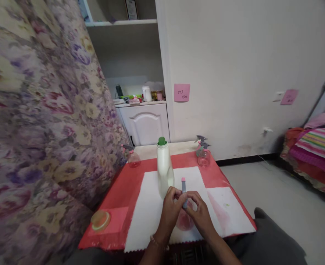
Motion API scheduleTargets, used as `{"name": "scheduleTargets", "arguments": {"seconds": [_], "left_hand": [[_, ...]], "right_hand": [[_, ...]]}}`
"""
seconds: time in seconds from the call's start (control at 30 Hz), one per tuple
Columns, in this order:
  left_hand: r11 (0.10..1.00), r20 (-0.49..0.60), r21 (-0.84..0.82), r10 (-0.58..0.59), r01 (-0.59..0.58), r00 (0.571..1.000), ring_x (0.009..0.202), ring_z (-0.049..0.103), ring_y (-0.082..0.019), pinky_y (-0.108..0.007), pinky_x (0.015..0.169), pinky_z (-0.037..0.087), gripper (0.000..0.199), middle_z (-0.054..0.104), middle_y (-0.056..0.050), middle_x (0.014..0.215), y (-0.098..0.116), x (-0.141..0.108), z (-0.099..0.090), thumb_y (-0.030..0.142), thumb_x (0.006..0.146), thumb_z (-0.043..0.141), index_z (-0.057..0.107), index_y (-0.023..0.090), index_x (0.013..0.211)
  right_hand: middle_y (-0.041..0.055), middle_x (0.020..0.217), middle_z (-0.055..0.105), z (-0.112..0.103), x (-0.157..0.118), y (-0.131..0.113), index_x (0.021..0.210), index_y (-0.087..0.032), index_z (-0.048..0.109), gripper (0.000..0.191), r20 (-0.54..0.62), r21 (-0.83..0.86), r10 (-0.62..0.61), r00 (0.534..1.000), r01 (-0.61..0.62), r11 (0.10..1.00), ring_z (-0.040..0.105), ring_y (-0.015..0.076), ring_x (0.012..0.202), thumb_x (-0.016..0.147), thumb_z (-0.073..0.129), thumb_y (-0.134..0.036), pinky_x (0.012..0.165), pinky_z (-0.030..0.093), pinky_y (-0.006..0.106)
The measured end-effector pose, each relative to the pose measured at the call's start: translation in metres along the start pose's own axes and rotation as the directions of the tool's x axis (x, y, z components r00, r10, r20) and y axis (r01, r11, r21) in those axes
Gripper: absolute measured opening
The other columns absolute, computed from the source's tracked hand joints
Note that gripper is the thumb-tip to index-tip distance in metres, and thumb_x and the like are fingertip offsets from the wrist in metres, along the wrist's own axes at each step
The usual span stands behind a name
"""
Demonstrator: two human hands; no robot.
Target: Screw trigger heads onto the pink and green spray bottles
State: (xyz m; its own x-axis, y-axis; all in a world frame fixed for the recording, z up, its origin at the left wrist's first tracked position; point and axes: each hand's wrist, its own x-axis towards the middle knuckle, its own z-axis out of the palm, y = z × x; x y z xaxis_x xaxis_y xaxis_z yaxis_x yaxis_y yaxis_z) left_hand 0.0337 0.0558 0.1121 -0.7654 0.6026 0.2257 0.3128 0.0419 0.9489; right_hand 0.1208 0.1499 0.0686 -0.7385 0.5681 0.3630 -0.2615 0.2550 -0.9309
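A small spray bottle with a see-through pink body [185,221] stands on the white cloth in front of me. Its grey spray head [184,187] has a pink tip that points away from me. My left hand [172,201] closes its fingertips on the head from the left. From the right, my right hand [197,210] pinches the same head lower down. Just beyond my left hand stands a tall pale detergent bottle [164,165], upright, its green spout [161,141] uncovered. The fingers partly hide the spray bottle's neck.
A round yellowish cap [100,220] lies at the table's left front. Spray bottles stand at the back left [134,159] and back right [203,157]. A pink-stained white cloth [228,209] covers the right side of the red tabletop [115,195]. A floral curtain [54,110] hangs left.
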Motion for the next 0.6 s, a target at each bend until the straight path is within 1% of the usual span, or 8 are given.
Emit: {"name": "scheduleTargets", "arguments": {"seconds": [0.07,0.17,0.27,0.37,0.47,0.53,0.57,0.6], "left_hand": [[1.000,0.004,-0.009,-0.009,0.009,1.000,0.071,0.051,-0.016,-0.030,0.072,0.043,0.022,0.050,0.003,0.069,-0.001,-0.001,0.000,0.038,0.075,0.062,0.053,0.021,0.066],[0.999,0.005,-0.029,-0.023,0.023,1.000,0.072,0.053,-0.016,-0.030,0.073,0.044,0.021,0.052,0.003,0.069,-0.004,-0.002,0.001,0.039,0.076,0.061,0.054,0.021,0.068],[0.998,0.009,-0.055,-0.030,0.030,1.000,0.074,0.055,-0.017,-0.031,0.074,0.046,0.022,0.055,0.002,0.070,-0.006,-0.006,0.000,0.041,0.077,0.060,0.055,0.021,0.071],[0.997,0.012,-0.074,-0.032,0.033,0.999,0.080,0.059,-0.020,-0.033,0.078,0.048,0.024,0.061,0.000,0.077,-0.011,-0.010,-0.005,0.044,0.081,0.055,0.058,0.020,0.078],[0.997,0.018,-0.053,-0.046,0.047,0.999,0.098,0.061,-0.023,-0.037,0.091,0.046,0.030,0.066,-0.006,0.099,-0.028,-0.017,-0.015,0.046,0.086,0.049,0.063,0.020,0.096],[0.997,0.085,-0.007,-0.081,0.082,0.993,0.116,0.055,-0.027,-0.042,0.102,0.040,0.038,0.063,-0.009,0.121,-0.045,-0.022,-0.021,0.045,0.083,0.056,0.061,0.022,0.113],[0.994,0.134,0.007,-0.109,0.109,0.985,0.124,0.051,-0.028,-0.043,0.106,0.038,0.048,0.058,-0.010,0.131,-0.054,-0.024,-0.023,0.044,0.079,0.063,0.057,0.023,0.122],[0.991,0.207,-0.007,-0.127,0.131,0.970,0.131,0.046,-0.029,-0.044,0.109,0.035,0.063,0.051,-0.010,0.141,-0.062,-0.027,-0.024,0.041,0.073,0.071,0.051,0.024,0.130]], "right_hand": [[0.0075,0.113,0.062,-0.001,-0.003,0.007,0.108,-0.022,0.063,0.031,0.006,0.017,0.021,1.000,-0.021,1.000,0.058,0.0244,0.112,0.079,0.064,-0.032,0.099,0.045,0.037],[0.0105,0.130,0.056,-0.004,-0.015,0.031,0.128,-0.021,0.052,0.067,0.016,0.037,0.100,0.995,-0.100,0.994,0.051,0.0278,0.124,0.066,0.074,-0.030,0.108,0.039,0.042],[0.0125,0.134,0.053,-0.006,-0.030,0.059,0.133,-0.019,0.046,0.086,0.011,0.012,0.155,0.988,-0.155,0.988,0.048,0.0308,0.129,0.054,0.079,-0.025,0.111,0.036,0.043],[0.0132,0.135,0.054,-0.005,-0.040,0.075,0.133,-0.018,0.046,0.087,0.011,-0.064,0.185,0.983,-0.184,0.981,0.046,0.0321,0.131,0.053,0.079,-0.025,0.112,0.036,0.044],[0.0138,0.137,0.054,-0.004,-0.045,0.078,0.133,-0.017,0.046,0.083,0.030,-0.102,0.188,0.982,-0.184,0.978,0.047,0.0315,0.131,0.057,0.077,-0.026,0.112,0.037,0.043],[0.0135,0.138,0.054,-0.003,-0.047,0.080,0.133,-0.018,0.046,0.081,0.031,-0.092,0.173,0.984,-0.170,0.981,0.048,0.0313,0.131,0.059,0.077,-0.029,0.112,0.038,0.043],[0.0133,0.138,0.055,-0.003,-0.048,0.081,0.133,-0.019,0.047,0.080,0.027,-0.083,0.162,0.986,-0.160,0.984,0.049,0.0315,0.131,0.060,0.077,-0.032,0.111,0.038,0.043],[0.0131,0.138,0.055,-0.003,-0.049,0.082,0.133,-0.019,0.047,0.080,0.021,-0.074,0.148,0.989,-0.146,0.986,0.049,0.0318,0.131,0.061,0.078,-0.036,0.112,0.038,0.043]]}}
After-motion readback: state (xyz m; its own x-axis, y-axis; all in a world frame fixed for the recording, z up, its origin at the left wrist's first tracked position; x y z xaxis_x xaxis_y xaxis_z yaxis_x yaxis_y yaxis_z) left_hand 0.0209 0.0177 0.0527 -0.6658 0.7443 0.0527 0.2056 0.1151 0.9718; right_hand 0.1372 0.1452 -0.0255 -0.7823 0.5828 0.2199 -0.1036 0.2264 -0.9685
